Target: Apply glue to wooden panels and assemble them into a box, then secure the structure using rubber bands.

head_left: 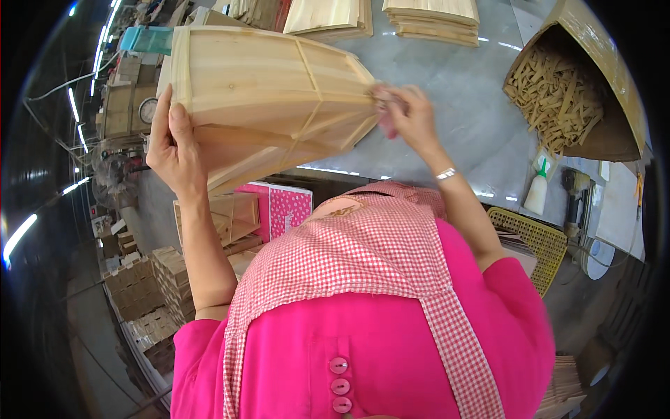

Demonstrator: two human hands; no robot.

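Note:
A pale wooden box-like piece (pixel 244 77) with thin strips across its panels is tilted up above the grey worktable. My left hand (pixel 174 143) grips the board edge at its left end, thumb and fingers up along the wood. At the far right end, my right hand (pixel 415 119) is closed on a crumpled pinkish-red cloth (pixel 386 112), which touches the corner of the wood. The cloth is partly blurred and partly covered by the fingers.
Flat wooden panels lie stacked (pixel 433 19) at the table's back. To the right stand a tipped carton of wood strips (pixel 558 94), a white glue bottle with green nozzle (pixel 537 188), a power tool (pixel 576 185) and a yellow plastic basket (pixel 544 244). Wooden boxes (pixel 171 279) are stacked lower left.

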